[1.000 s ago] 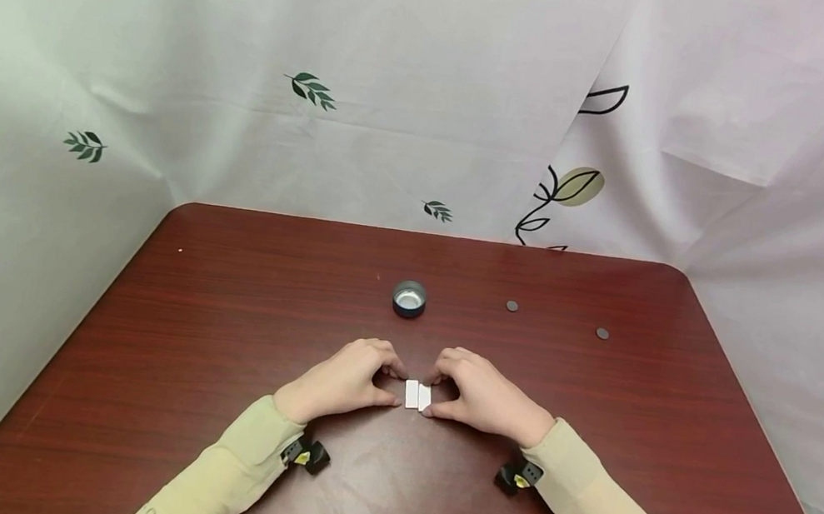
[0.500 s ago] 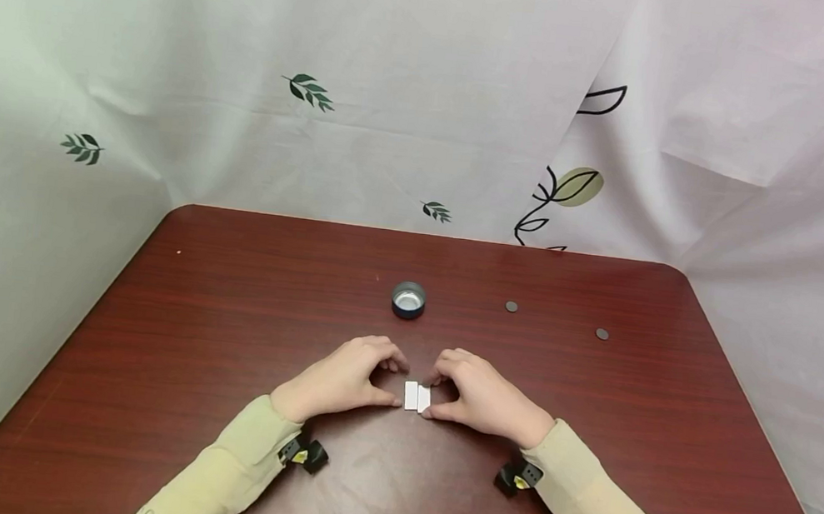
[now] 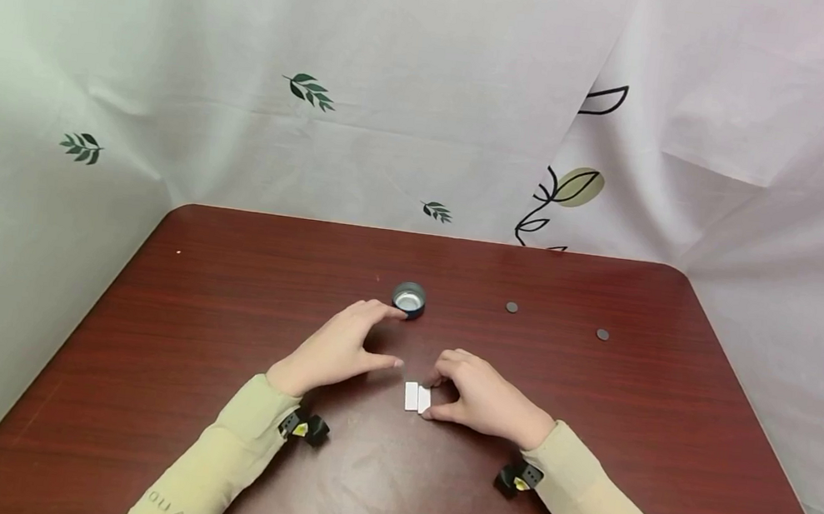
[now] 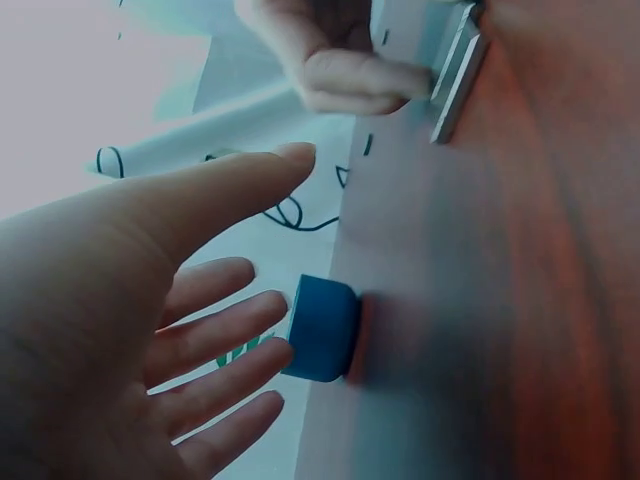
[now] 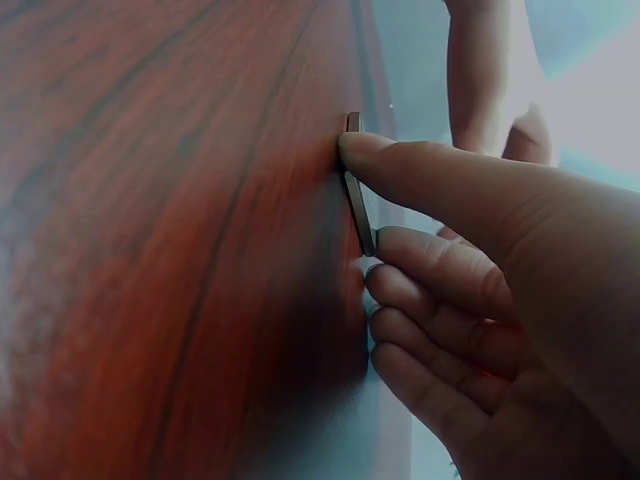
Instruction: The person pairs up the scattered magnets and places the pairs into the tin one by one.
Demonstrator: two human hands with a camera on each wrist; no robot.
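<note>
Two small white rectangular plates lie side by side on the table in the head view, the left plate [image 3: 411, 397] and the right plate [image 3: 425, 399]. My right hand [image 3: 484, 394] pinches the right plate between thumb and index finger. Seen edge-on in the right wrist view, this thin plate [image 5: 358, 205] slants slightly. My left hand [image 3: 333, 347] is off the plates, its fingers extended and holding nothing. Its fingertips overlap the near rim of a small round dark-blue lid-like cup [image 3: 408, 299] in the head view; the left wrist view shows them apart from the cup [image 4: 325, 328].
Two small grey discs [image 3: 512, 308] [image 3: 603, 335] lie on the right half of the brown table [image 3: 227, 296]. A tiny white speck [image 3: 179, 252] is near the back left. A white curtain [image 3: 403, 55] with leaf prints hangs behind the table.
My left hand has left the white plates, moved away from me toward the round cup, and spread its fingers wider. The right hand and both plates stay in place.
</note>
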